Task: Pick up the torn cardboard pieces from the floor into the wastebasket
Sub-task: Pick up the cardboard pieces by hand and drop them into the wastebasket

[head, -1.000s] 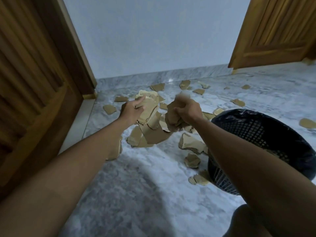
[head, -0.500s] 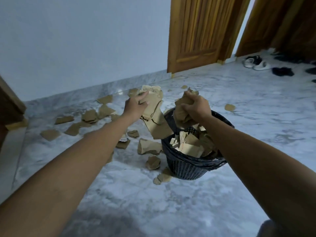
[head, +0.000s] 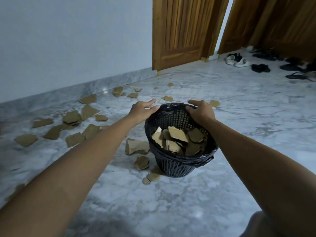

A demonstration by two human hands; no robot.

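Note:
A black mesh wastebasket (head: 172,165) lined with a black bag stands on the marble floor, with several torn cardboard pieces (head: 177,134) inside. My left hand (head: 142,111) hovers at its far left rim, fingers spread and empty. My right hand (head: 201,111) is over the far right rim, fingers relaxed and empty. Several brown cardboard pieces (head: 71,117) lie scattered on the floor to the left. A larger piece (head: 136,146) lies against the basket's left side, and smaller ones (head: 152,177) sit at its base.
A pale wall with a marble skirting (head: 68,93) runs along the back left. Wooden doors (head: 181,31) stand at the back. Several shoes and sandals (head: 259,63) lie at the far right. My knee (head: 261,224) shows at the bottom right.
Both hands have let go of their cardboard bundles over the basket and now hold nothing. More pieces lie inside the basket. My view has turned right.

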